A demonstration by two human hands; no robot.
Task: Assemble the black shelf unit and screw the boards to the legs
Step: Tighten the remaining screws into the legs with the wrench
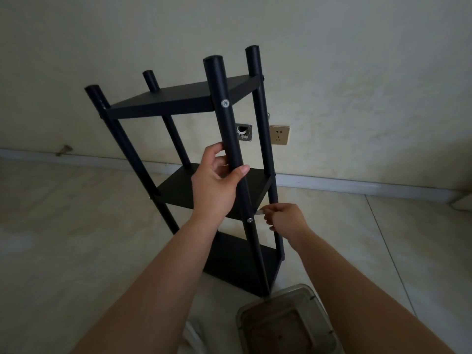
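Observation:
The black shelf unit (178, 98) stands on the tiled floor against the wall, with three boards between four round legs. My left hand (214, 185) is wrapped around the near leg (224, 118) between the top and middle boards. A silver screw head (225, 103) shows on that leg at the top board, and another screw (249, 220) at the middle board. My right hand (283, 218) pinches a small pale tool or key (261, 212) right beside the near leg at the middle board's corner.
A clear plastic container (286, 325) sits on the floor at my feet, just in front of the unit's bottom board (240, 261). On the wall behind are an open cable box (243, 132) and a socket (279, 135). A baseboard (357, 187) runs along the floor.

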